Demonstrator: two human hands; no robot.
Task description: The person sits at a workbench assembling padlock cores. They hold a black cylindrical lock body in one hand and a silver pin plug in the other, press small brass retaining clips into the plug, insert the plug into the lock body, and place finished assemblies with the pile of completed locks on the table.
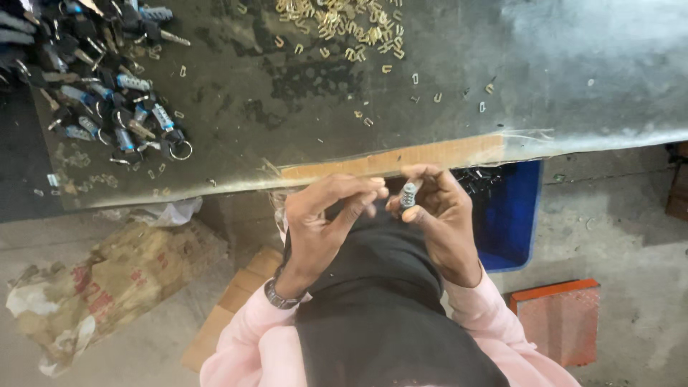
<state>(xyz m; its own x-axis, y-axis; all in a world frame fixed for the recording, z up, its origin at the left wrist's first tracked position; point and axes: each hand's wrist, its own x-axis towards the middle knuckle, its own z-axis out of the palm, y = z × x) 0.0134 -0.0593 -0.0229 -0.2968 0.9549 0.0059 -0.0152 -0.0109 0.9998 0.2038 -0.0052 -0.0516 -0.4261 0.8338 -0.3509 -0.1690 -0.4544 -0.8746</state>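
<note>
One small silver lock cylinder (408, 195) is pinched in the right hand (441, 218) just below the bench edge; the left hand (326, 218), fingertips narrowed, hovers beside it. Farther off lie two heaps: brass clips (344, 25) and keyed cylinders (100, 79).

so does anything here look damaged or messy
The table's front edge is worn through to bare wood just above the hands. Small brass clips lie strewn loose across the tabletop, and a crumpled sack sits on the floor.

Head camera looks steeply down, close above the workbench (430, 86) edge
</note>
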